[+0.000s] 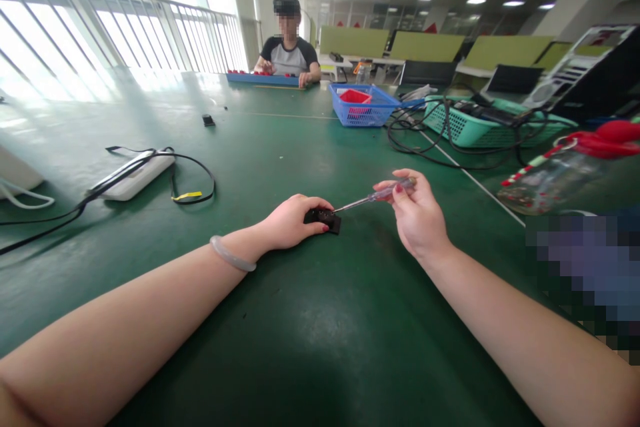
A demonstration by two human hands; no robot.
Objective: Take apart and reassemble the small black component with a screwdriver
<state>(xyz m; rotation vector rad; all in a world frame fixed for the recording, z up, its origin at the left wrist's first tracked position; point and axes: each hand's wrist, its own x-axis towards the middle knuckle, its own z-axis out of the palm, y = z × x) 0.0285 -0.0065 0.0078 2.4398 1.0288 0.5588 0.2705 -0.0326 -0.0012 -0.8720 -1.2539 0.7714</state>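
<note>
Between the thumb and fingers of my left hand (296, 221) is a small black block (327, 217), resting on the green table (320, 320). It has small metal-looking spots on top and a flat black edge toward the right; its left part is hidden by my fingers. My right hand (419, 213) is closed around the clear handle of a screwdriver (361, 201). The shaft slants down to the left, and its tip meets the top right of the block; whether it sits in a screw is too small to tell.
On the left lies a white power bank-like box (140, 177) with black cables. A small black piece (208, 120) lies farther back. Ahead stand a blue basket (361, 113) and a green basket (460, 128) with cables. A bottle (545, 177) is at right. Across the table sits another person (290, 57).
</note>
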